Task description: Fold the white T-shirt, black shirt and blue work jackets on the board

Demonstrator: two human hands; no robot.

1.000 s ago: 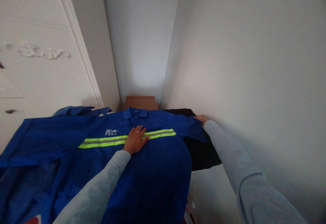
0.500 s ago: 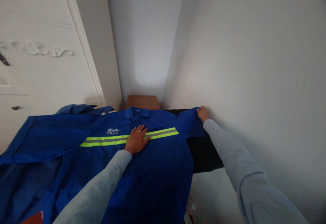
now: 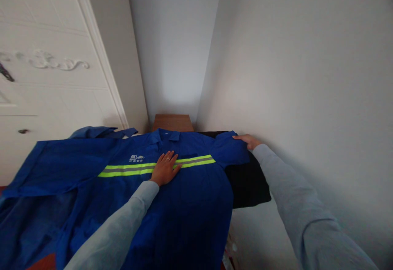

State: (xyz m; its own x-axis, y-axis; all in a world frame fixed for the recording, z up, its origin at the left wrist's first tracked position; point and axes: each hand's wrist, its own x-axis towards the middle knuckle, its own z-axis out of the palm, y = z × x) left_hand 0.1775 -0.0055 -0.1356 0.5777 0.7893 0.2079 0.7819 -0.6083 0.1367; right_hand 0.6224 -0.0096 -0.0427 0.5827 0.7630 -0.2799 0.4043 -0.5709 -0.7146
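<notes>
A blue work shirt lies spread out, collar at the far side. A yellow-green and grey reflective band crosses its chest, and a white printed logo sits left of centre. My left hand, with a ring on one finger, rests flat on the band, fingers spread. At the cuff of the right-hand sleeve is my right hand, its thumb laid over the cloth and its other fingers mostly hidden at the edge. The other sleeve stretches out to the left.
Black cloth lies under the right sleeve. A wall rises close on the right. On the left stands a white wardrobe; a brown wooden piece is in the corner. More blue cloth lies beyond the left sleeve.
My right hand has shifted slightly right and its grip has moved from the sleeve's far corner onto the cuff edge. The sleeve end has spread a little rightward. My left hand stays put.
</notes>
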